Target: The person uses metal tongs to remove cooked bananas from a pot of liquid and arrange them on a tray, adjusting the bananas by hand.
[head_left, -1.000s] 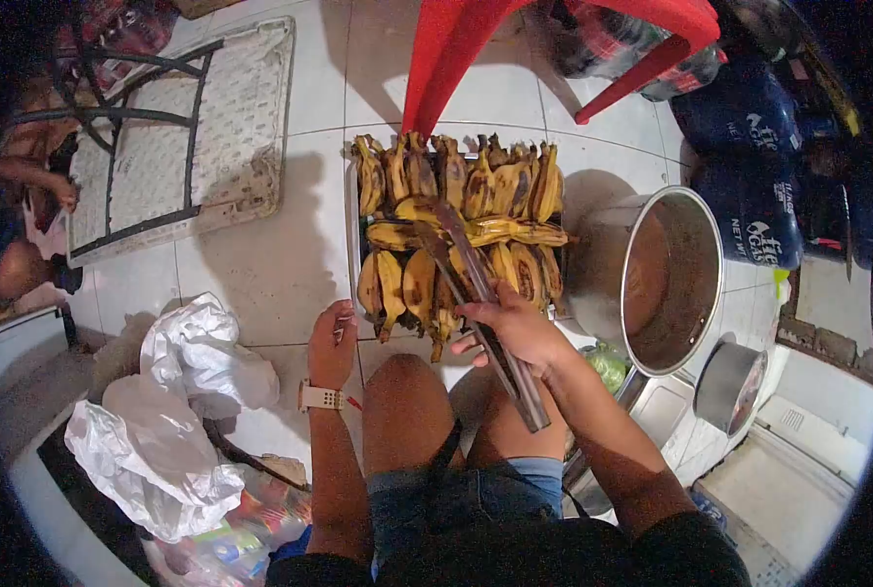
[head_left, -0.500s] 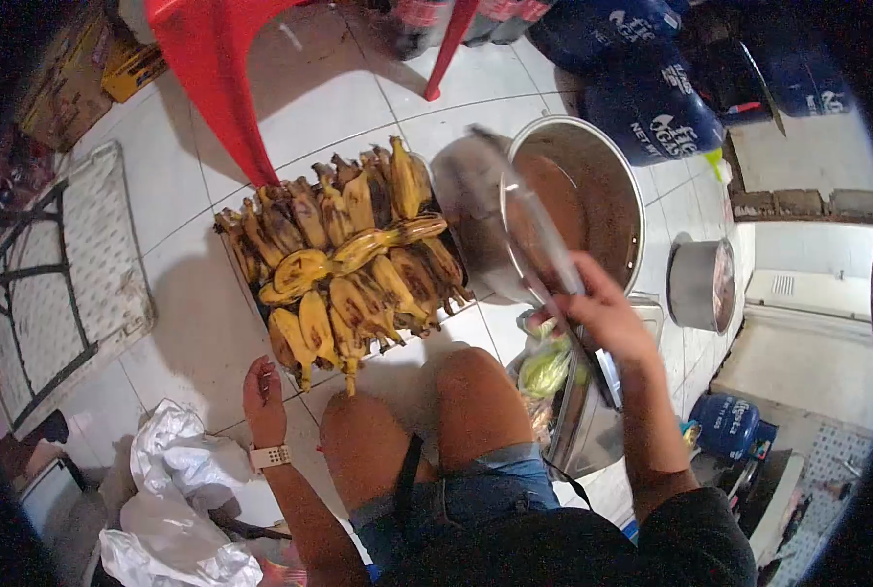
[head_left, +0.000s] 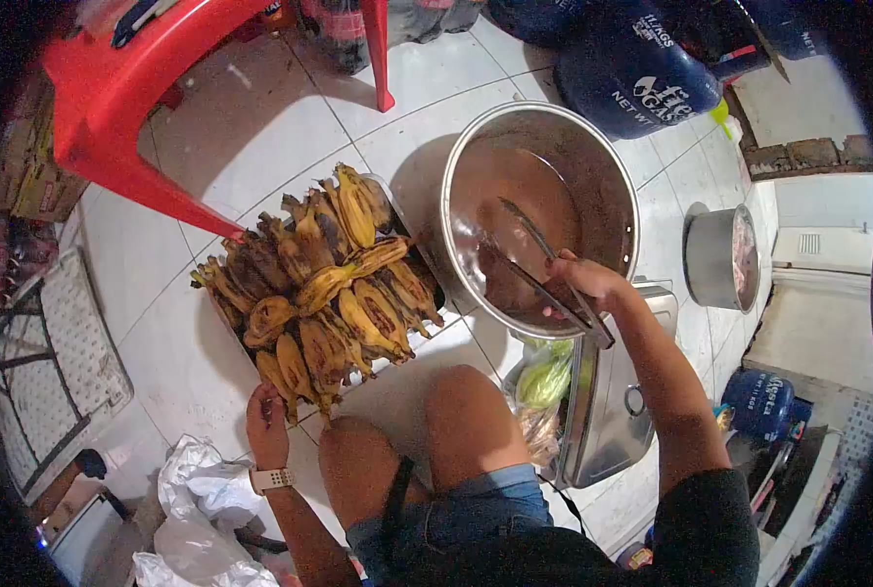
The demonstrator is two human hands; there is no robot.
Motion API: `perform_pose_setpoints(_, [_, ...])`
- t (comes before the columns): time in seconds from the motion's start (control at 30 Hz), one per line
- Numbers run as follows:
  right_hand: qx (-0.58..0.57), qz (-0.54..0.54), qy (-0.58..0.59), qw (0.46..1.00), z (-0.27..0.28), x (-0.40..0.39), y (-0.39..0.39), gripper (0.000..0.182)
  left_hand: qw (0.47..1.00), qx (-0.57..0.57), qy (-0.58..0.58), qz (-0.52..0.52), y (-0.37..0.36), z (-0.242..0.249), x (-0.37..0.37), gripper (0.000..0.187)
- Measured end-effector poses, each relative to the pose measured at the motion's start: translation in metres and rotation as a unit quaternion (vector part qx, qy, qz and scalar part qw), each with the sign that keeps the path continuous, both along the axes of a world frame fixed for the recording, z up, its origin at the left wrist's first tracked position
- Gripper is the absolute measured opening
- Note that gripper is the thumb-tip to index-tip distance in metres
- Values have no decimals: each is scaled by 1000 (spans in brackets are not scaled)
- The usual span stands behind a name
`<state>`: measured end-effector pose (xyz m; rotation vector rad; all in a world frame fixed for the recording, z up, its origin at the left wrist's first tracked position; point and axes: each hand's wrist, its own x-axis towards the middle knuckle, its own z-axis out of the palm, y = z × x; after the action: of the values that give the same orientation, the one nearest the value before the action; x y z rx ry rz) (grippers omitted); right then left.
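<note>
In my right hand (head_left: 593, 284) is a pair of dark metal tongs (head_left: 539, 289), its two arms spread apart and reaching over the large metal pot (head_left: 453, 264). Brown liquid (head_left: 529, 191) fills part of that pot. Cooked bananas in their skins (head_left: 334, 289), yellow and blackened, lie in rows on a tray (head_left: 443, 293) left of the pot, with several laid across the middle. Beside the tray's near left corner, my left hand (head_left: 267, 426) has loosely bent fingers close to the bananas and holds nothing visible. A pale watch band (head_left: 272, 479) circles the left wrist.
A red plastic chair (head_left: 114, 117) stands beyond the tray. Blue gas cylinders (head_left: 642, 88) stand behind the pot. To the right are a smaller pot (head_left: 720, 256) and a metal lidded box (head_left: 622, 411). Plastic-wrapped green produce (head_left: 542, 377) and a white plastic bag (head_left: 206, 499) lie nearer me.
My right hand has swung the tongs from beside the pot to over its opening, and their arms now spread. My left hand remains by the tray's corner. The view has shifted.
</note>
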<state>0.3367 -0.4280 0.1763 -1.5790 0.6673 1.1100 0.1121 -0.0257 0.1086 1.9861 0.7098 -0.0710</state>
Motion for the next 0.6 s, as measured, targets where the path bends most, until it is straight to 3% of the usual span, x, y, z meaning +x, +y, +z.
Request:
perform_pose_setpoints(0.13, [1, 20, -10, 1000, -31, 10, -4, 25, 998, 55, 10, -27, -6, -3, 14, 27])
perform_pose_setpoints(0.33, [10, -4, -67, 998, -65, 27, 13, 26, 999, 2, 2, -42, -15, 9, 40, 28])
perform_pose_setpoints(0.43, [-6, -58, -95, 994, -71, 34, 27, 27, 998, 25, 10, -62, -13, 5, 42, 27])
perform_pose_setpoints(0.53, [67, -148, -28, 986, -78, 40, 32, 26, 999, 1, 24, -39, -8, 0, 38, 27])
perform_pose_setpoints(0.6, [137, -258, 17, 956, -86, 43, 33, 29, 995, 69, 25, -62, -3, -4, 34, 26])
